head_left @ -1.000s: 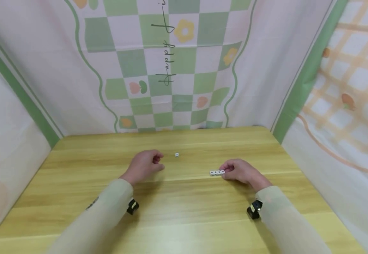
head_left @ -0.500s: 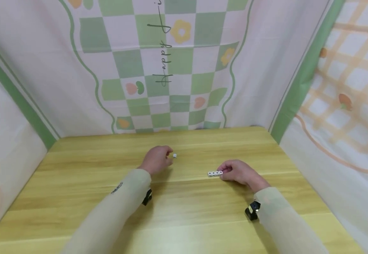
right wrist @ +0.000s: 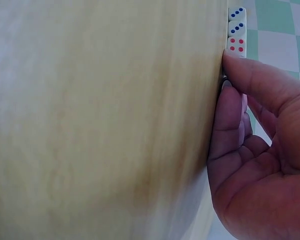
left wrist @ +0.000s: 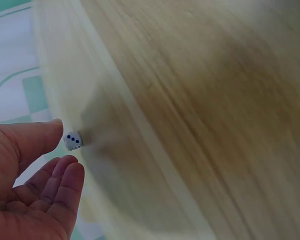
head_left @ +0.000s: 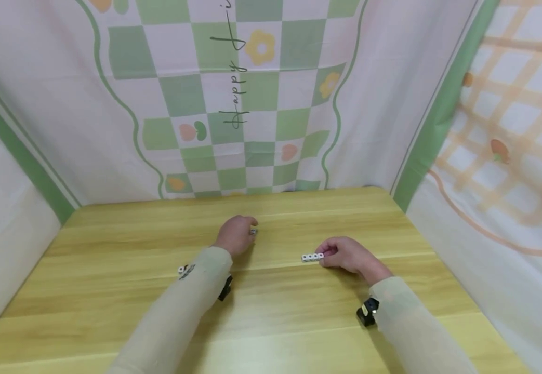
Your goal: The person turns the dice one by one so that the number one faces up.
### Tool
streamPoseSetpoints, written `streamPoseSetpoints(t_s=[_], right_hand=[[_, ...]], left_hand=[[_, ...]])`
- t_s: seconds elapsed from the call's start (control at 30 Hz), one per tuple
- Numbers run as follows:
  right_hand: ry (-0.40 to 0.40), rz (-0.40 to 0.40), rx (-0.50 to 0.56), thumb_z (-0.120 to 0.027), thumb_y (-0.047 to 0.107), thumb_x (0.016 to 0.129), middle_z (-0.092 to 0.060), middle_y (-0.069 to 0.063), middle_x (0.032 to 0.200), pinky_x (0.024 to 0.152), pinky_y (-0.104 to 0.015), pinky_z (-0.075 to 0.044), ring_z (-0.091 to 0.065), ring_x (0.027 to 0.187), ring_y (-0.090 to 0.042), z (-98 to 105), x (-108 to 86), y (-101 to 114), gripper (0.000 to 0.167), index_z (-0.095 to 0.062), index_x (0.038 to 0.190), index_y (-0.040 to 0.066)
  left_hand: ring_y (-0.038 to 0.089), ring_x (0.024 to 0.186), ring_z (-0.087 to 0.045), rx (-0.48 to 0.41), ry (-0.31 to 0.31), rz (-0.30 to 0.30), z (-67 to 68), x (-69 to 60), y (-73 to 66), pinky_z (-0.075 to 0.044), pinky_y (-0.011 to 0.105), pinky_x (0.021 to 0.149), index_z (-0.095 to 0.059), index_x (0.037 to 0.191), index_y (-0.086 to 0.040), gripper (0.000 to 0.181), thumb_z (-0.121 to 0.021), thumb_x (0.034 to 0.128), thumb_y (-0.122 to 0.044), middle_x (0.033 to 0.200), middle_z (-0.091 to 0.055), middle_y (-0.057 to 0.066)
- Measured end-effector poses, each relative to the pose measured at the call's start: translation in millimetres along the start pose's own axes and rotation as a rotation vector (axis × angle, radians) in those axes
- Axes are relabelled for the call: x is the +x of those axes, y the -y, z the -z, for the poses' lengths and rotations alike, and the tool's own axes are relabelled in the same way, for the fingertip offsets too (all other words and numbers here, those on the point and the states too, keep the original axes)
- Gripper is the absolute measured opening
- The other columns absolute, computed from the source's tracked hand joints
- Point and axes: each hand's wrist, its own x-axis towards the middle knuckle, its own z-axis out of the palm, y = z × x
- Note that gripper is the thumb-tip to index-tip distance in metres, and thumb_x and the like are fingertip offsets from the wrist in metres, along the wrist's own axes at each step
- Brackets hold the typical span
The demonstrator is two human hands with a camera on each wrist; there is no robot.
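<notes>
In the head view, my left hand [head_left: 235, 235] is at a lone white die [head_left: 253, 231]. The left wrist view shows this die [left wrist: 73, 140] just beyond the thumb tip, with a gap between thumb and fingers. My right hand [head_left: 347, 255] is at the right end of a straight row of several white dice [head_left: 312, 257] on the table. The right wrist view shows its thumb and index finger pinching the end of the row, where the end die is hidden. Blue and red pips show on the nearer dice [right wrist: 237, 28].
Another white die [head_left: 181, 270] lies on the wooden table [head_left: 271, 322], partly hidden by the left sleeve [head_left: 191, 296]. A checkered cloth [head_left: 233, 104] hangs behind the table's far edge. Pale cloths hang at both sides.
My left hand has moved right and reached the lone die. A die beside the left sleeve has come into view. My right hand stays at the row.
</notes>
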Motion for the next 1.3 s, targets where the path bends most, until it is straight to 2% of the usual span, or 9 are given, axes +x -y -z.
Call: streamPoseSetpoints(t_s=[0.2, 0.43, 0.67, 0.87, 1.13, 1.3], right_hand=[[0.001, 0.008, -0.005, -0.078, 0.003, 0.09, -0.069, -0.005, 0.09, 0.075, -0.029, -0.049, -0.057, 0.081, -0.017, 0, 0.6, -1, 0.015, -0.074, 0.104, 0.0], [0.002, -0.013, 0.014, -0.078, 0.003, 0.089, -0.069, -0.006, 0.091, 0.075, -0.028, -0.049, -0.058, 0.082, -0.016, 0, 1.6, -1, 0.017, -0.074, 0.105, 0.0], [0.004, -0.014, 0.019, -0.079, 0.003, 0.089, -0.069, -0.006, 0.092, 0.075, -0.028, -0.049, -0.058, 0.082, -0.017, 0, 2.1, -1, 0.017, -0.074, 0.106, 0.0], [0.002, -0.015, 0.022, -0.078, 0.003, 0.09, -0.068, -0.005, 0.091, 0.074, -0.027, -0.048, -0.057, 0.082, -0.017, 0, 2.2, -1, 0.017, -0.074, 0.106, -0.001], [0.008, -0.017, 0.018, -0.079, 0.003, 0.09, -0.068, -0.005, 0.092, 0.076, -0.029, -0.049, -0.058, 0.083, -0.017, -1, 2.3, 1, 0.017, -0.074, 0.106, 0.0], [0.009, -0.028, 0.015, -0.079, 0.005, 0.09, -0.069, -0.006, 0.093, 0.077, -0.03, -0.049, -0.058, 0.084, -0.018, 0, 0.6, 1, 0.018, -0.074, 0.107, 0.001]], left_hand=[[0.029, 0.13, -0.063, 0.022, 0.002, -0.012, -4.5, 4.0, -2.8, -0.046, 0.044, 0.114, -0.071, 0.131, -0.01, 0.036, -0.072, 0.0959, -0.004, 0.135, -0.07, 0.007], [0.027, 0.121, -0.068, 0.117, -0.018, -0.044, -10.9, 4.3, -3.9, -0.051, 0.041, 0.109, -0.077, 0.118, -0.01, 0.023, -0.073, 0.0963, -0.007, 0.124, -0.075, 0.007], [0.026, 0.118, -0.069, 0.096, -0.014, -0.037, -9.9, -0.1, -5.3, -0.052, 0.041, 0.107, -0.079, 0.113, -0.01, 0.017, -0.07, 0.0988, -0.008, 0.12, -0.076, 0.006], [0.025, 0.113, -0.07, 0.104, -0.02, -0.059, -6.7, -4.2, -6.8, -0.054, 0.04, 0.104, -0.079, 0.108, -0.009, 0.015, -0.066, 0.101, -0.007, 0.114, -0.077, 0.006], [0.024, 0.107, -0.07, 0.082, -0.023, -0.051, -8.8, -4.9, -5.2, -0.056, 0.04, 0.099, -0.078, 0.1, -0.012, 0.015, -0.067, 0.0991, -0.003, 0.107, -0.077, 0.004], [0.022, 0.105, -0.07, 0.094, -0.023, -0.065, -10.1, -7.2, -4.7, -0.057, 0.038, 0.097, -0.078, 0.103, -0.013, 0.014, -0.069, 0.0977, -0.003, 0.107, -0.077, 0.003]])
